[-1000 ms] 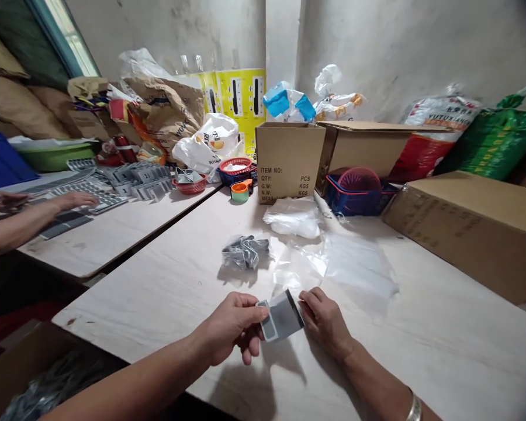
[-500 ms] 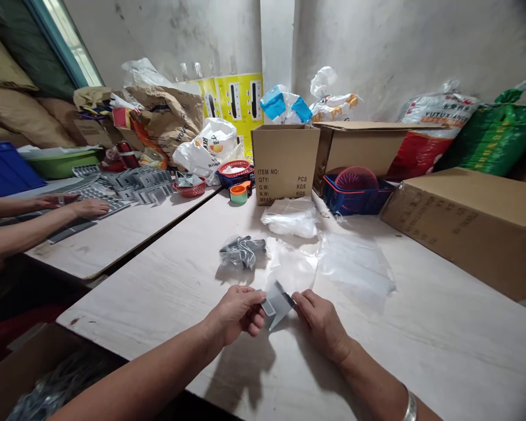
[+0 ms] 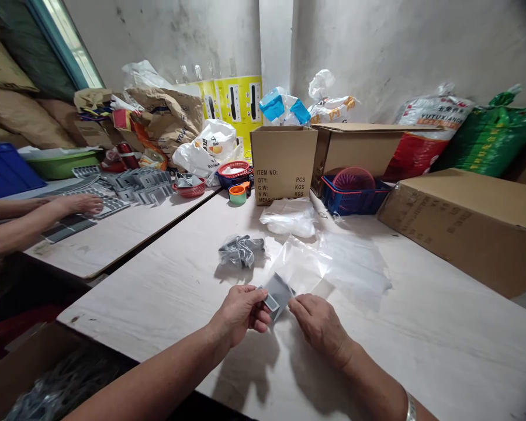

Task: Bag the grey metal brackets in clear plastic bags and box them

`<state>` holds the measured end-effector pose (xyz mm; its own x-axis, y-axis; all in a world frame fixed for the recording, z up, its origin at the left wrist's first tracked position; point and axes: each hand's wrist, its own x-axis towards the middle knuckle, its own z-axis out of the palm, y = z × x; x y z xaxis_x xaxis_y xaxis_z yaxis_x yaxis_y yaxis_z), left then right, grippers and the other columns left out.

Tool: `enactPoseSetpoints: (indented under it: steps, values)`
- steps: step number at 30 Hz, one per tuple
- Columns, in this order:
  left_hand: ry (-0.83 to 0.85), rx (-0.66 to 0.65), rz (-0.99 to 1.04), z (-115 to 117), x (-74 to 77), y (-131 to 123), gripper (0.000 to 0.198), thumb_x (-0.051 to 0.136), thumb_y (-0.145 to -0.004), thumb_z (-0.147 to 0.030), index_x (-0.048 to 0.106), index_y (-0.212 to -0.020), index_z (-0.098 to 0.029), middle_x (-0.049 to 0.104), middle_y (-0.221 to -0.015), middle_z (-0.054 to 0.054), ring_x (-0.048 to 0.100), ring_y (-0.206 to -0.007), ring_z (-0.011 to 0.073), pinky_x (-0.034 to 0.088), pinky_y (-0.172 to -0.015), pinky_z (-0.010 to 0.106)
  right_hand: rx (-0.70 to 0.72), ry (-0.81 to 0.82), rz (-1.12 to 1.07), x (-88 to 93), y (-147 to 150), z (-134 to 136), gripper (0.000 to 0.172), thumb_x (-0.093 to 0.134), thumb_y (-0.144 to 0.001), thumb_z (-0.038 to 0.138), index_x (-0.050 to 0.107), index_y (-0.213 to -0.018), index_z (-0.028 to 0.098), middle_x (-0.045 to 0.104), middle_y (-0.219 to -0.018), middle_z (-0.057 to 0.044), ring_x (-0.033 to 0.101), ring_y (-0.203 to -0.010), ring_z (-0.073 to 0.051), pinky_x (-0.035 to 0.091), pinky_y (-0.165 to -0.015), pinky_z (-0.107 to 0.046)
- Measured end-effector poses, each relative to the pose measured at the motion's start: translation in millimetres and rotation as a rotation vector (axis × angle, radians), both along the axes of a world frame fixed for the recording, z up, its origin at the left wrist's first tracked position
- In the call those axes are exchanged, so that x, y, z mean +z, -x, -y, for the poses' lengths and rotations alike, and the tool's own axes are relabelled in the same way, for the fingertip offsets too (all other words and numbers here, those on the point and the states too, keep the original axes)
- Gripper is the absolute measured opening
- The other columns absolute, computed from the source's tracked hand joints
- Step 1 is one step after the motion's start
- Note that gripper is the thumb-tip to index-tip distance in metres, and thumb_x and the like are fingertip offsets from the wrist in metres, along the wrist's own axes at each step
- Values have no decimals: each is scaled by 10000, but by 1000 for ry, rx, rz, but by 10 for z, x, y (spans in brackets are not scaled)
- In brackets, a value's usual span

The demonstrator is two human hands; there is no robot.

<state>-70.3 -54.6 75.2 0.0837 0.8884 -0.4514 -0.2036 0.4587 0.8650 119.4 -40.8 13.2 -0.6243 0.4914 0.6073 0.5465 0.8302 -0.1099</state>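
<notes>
My left hand (image 3: 241, 313) and my right hand (image 3: 319, 324) both pinch a small grey folded piece (image 3: 275, 295), held just above the pale wooden table (image 3: 421, 345). The left fingers grip its near left edge, the right fingers its right edge. Clear plastic bags (image 3: 333, 266) lie flat just beyond it. A filled bag of grey pieces (image 3: 240, 251) lies further out, to the left of the loose bags.
A brown carton (image 3: 284, 164) marked ITEM NO stands at the back, with a blue basket (image 3: 354, 196) and a long carton (image 3: 464, 222) to the right. Another person's arms (image 3: 39, 213) work over grey pieces on the left table. An open box (image 3: 39, 380) sits at lower left.
The grey piece has turned from lying flat and broad between my hands to a narrower, tilted fold. Both hands shifted slightly away from me. The other person's hand moved a little.
</notes>
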Motion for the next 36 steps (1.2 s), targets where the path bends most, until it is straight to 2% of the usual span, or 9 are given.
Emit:
enactPoseSetpoints:
  steps: [6,9,12,17,20,22,24,29,36]
  values:
    - [-17,30,52,64,-48,-153,185,602,-734,-265,534,-681,-101,580,-533,21,517,-384,92,413,-350,205,82,252,-207,-83,74,67,121,387,-911,196,467,-1000,176,527,-742,-18,479,-622,-136,380,-557,-246]
    - [-17,53,70,87,-98,-215,193,614,-728,-277,536,-708,-101,589,-552,29,523,-396,94,411,-356,204,114,366,-292,-105,91,77,143,413,-901,196,461,-1035,184,542,-756,-12,489,-619,-126,383,-559,-236]
    - [-22,48,90,101,-130,-259,227,636,-711,-304,543,-733,-98,595,-579,34,528,-414,96,412,-367,206,113,359,-324,-99,81,73,204,413,-892,176,479,-1083,200,561,-782,-23,508,-660,-139,390,-585,-247]
    - [-42,-72,39,106,-164,-248,325,623,-713,-427,543,-771,-117,607,-653,40,524,-424,93,353,-361,194,37,392,-456,-117,46,44,181,420,-864,158,567,-963,199,549,-716,-23,510,-650,-153,401,-581,-265]
    - [-177,66,-125,82,-249,-164,236,601,-713,-363,513,-713,-144,514,-569,-35,423,-396,44,269,-364,164,-47,540,-615,-144,26,-4,143,462,-856,199,591,-919,199,568,-754,-18,505,-590,-126,414,-549,-253]
    - [-313,205,-240,50,-335,-90,162,613,-670,-269,516,-736,-157,442,-567,-73,383,-424,28,272,-389,152,-94,666,-711,-147,15,-37,123,491,-848,235,594,-904,196,559,-750,-5,486,-539,-106,418,-519,-244]
    - [-371,240,-313,15,-414,-27,222,618,-628,-214,531,-828,-172,450,-642,-70,411,-470,34,305,-410,151,-99,786,-791,-136,8,-61,117,512,-840,264,595,-884,196,527,-712,12,467,-511,-94,415,-495,-233]
    - [-266,21,-317,-14,-470,-6,321,585,-651,-252,505,-956,-192,519,-858,-7,514,-524,69,349,-384,177,-12,944,-868,-95,8,-68,116,543,-822,294,602,-835,195,493,-707,19,443,-514,-82,400,-475,-216]
    - [-318,-8,-381,-66,-525,-41,124,545,-707,-281,481,-698,-175,441,-493,-71,428,-388,72,283,-336,169,57,1032,-871,-44,27,-55,133,562,-813,315,608,-832,191,478,-678,28,430,-490,-72,378,-454,-205]
